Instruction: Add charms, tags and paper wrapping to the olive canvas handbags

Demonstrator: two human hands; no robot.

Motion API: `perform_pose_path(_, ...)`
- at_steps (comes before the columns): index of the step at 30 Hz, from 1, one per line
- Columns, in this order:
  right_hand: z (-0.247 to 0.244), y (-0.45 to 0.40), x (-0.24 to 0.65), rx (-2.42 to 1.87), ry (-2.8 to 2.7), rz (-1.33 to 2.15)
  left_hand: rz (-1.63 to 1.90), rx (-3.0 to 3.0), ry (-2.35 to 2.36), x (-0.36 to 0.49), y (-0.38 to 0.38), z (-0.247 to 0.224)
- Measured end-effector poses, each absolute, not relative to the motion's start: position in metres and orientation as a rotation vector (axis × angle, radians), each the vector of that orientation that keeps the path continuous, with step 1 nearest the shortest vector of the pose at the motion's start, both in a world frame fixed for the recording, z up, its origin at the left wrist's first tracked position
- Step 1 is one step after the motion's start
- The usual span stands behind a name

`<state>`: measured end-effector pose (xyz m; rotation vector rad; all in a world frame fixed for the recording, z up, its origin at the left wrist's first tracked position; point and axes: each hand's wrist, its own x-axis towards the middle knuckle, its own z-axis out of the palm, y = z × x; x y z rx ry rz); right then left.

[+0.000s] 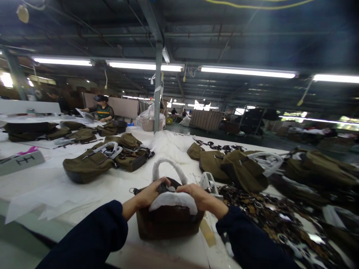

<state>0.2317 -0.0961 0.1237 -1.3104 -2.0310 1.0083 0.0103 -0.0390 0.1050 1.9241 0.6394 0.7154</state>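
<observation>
A dark brown handbag [168, 224] stands upright in front of me on the white-covered table. Both of its handles are wrapped in white: the far handle [169, 162] arches up, while the near handle [174, 200] lies folded down over the front. My left hand [153, 192] grips the bag's top edge at the opening, fingers curled round a dark strip there. Across from it, my right hand [193, 194] is closed on the top edge on the right side, thumb toward the opening. Inside the bag is mostly hidden.
Olive bags [88, 164] lie on the left, more olive bags [244, 172] on the right. A heap of dark straps and metal fittings [266, 213] spreads at the right. Behind the bag stands a white holder [207, 181]. A person [103, 108] works at the far left table.
</observation>
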Motion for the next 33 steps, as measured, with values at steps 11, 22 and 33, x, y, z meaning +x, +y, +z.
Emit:
perform_pose_path(11,0.117,-0.091,0.237,-1.290,-2.445,0.550,0.153,2.606,0.538,0.008,-0.039,0.159)
perform_pose_path(22,0.117,-0.104,0.218,-1.235,-2.608,0.347,-0.164,2.445,0.621,0.005,-0.035,0.122)
perform_pose_path(33,0.112,-0.116,0.222,-1.258,-2.727,0.037,0.048,2.606,0.578,0.004,-0.054,0.117)
